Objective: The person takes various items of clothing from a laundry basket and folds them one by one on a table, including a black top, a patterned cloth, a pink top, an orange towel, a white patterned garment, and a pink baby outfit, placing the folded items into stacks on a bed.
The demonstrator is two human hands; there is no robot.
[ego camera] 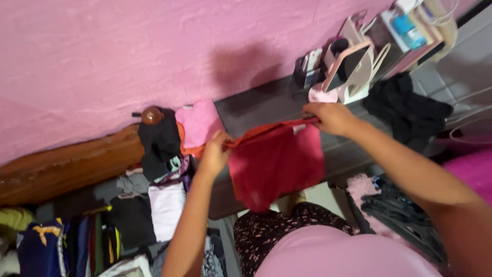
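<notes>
Both hands hold a red cloth garment (277, 164) stretched out by its top hem, above the near edge of a dark grey shelf-like surface (266, 105) that runs along the pink wall (154, 46). The left hand (215, 151) has its fingers closed around one end of the hem; the right hand (332, 117) pinches the other end between thumb and fingers, near a small white tag. The cloth hangs down loose from that line, over the person's dark patterned lap. Judging by the grip, the garment is being spread flat as for folding; a next move would call for keeping the hem taut and level while the two ends are brought together. To the left lies a pile of folded clothes (154, 205) below a brown wooden headboard (72, 164). On the far right corner of the surface stands a pink mirror stand (353, 72), with a black cloth (407, 110) beside it.
</notes>
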